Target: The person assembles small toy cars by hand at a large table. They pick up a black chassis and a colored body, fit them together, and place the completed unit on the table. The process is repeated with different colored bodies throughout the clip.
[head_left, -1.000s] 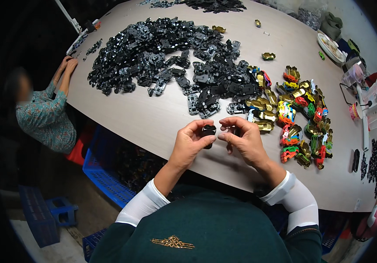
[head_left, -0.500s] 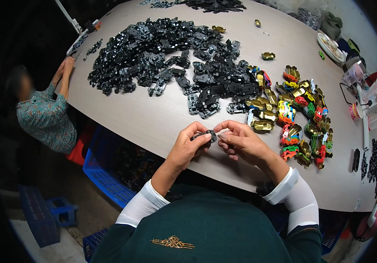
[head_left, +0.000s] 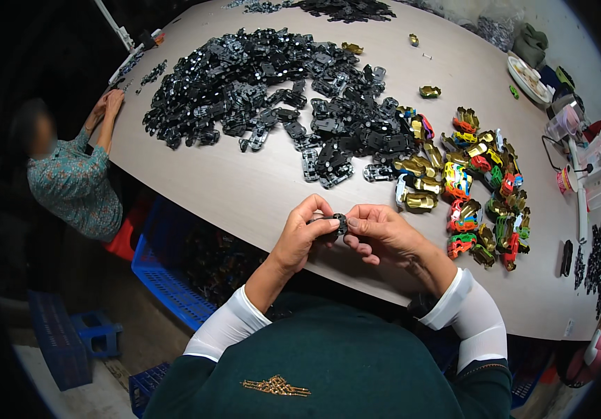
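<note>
Both hands meet over the near edge of a pale round table (head_left: 244,195). My left hand (head_left: 304,234) and my right hand (head_left: 381,234) pinch one small black plastic part (head_left: 337,223) between their fingertips. The part is mostly hidden by the fingers. A big heap of similar black parts (head_left: 279,98) lies further out on the table. To the right of my hands sits a cluster of coloured toy car shells (head_left: 475,181), gold, red, green and yellow.
Another person in a patterned top (head_left: 73,185) sits at the table's left edge, hands on it. A blue crate (head_left: 164,279) and a blue stool (head_left: 98,328) stand on the floor at left. Cups, a plate and small black pieces (head_left: 597,262) crowd the right edge.
My hands came together: a second ago each held a piece a little apart, and now the fingertips press on one black part between them.
</note>
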### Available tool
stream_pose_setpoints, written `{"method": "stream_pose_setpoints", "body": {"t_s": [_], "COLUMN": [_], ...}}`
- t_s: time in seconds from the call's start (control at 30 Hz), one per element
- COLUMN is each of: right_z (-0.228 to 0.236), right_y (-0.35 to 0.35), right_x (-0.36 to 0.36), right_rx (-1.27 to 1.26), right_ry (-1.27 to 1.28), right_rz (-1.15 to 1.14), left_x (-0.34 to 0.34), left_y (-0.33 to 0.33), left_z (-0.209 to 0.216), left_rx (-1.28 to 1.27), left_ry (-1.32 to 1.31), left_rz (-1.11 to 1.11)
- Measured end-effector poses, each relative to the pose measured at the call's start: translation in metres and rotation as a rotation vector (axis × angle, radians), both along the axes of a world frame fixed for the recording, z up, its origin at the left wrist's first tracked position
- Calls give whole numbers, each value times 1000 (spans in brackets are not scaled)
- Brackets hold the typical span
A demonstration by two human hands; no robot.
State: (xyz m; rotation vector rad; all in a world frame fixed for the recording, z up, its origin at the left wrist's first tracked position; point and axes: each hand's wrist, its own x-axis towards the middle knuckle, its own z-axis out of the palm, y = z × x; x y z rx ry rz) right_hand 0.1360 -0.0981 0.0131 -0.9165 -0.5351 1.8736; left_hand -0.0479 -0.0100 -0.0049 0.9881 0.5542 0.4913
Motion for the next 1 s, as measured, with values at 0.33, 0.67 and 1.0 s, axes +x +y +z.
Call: {"method": "stream_pose_setpoints", "body": {"t_s": [0.33,0.67,1.0], "right_z": [-12,-2,-9], "right_y": [-2,-2,-3], "right_x": [-10,0,-8], "right_rx": [324,100,178], "right_ry": [-517,-252,-445], "right_rz": [-89,-41,-110], "left_x": [-1,2,2], "left_y": [-1,-3,-9], "left_z": [-9,0,10], "left_rx": [460,424,690], "left_ry": [96,124,307], "left_rz": [22,87,114]}}
